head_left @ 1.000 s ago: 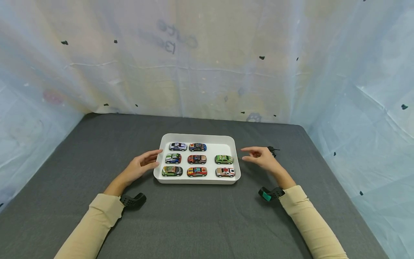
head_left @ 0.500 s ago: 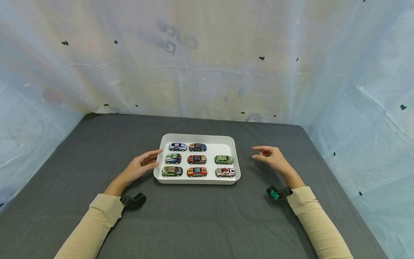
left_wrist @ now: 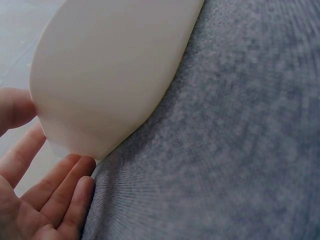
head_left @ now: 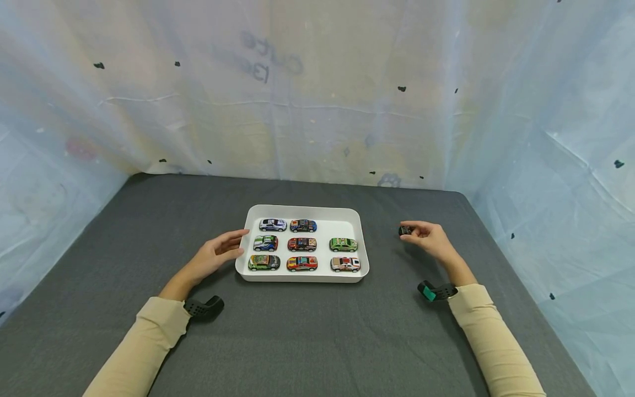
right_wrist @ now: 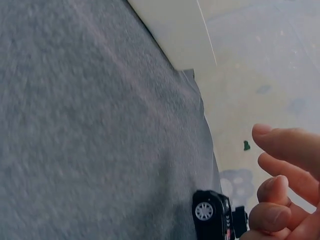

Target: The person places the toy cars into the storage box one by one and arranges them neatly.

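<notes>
My left hand point(head_left: 218, 252) touches the left end of a white tray point(head_left: 302, 278), fingers laid along its rim and wall. In the left wrist view, these fingers point(left_wrist: 60, 190) meet the tray's outer wall point(left_wrist: 110, 65). To the tray's right, my right hand point(head_left: 431, 242) is over a black toy car point(head_left: 405, 230) on the cloth. Only the car's left end shows in the head view, between thumb and forefinger. In the right wrist view, the loosely bent fingers point(right_wrist: 295, 150) sit just above the car's roof, and a spoked wheel shows on the car point(right_wrist: 215, 215).
Several toy cars stand in rows in the tray, among them a green one point(head_left: 343, 245), a red and yellow one point(head_left: 302, 263) and a white one point(head_left: 345, 264). Grey cloth point(head_left: 317, 336) covers the table, and pale curtains point(head_left: 317, 110) surround it.
My right hand has moved right, away from the tray. The black car's right end showed behind the hand earlier; now its left end shows at the fingertips. My left hand and the tray stay put.
</notes>
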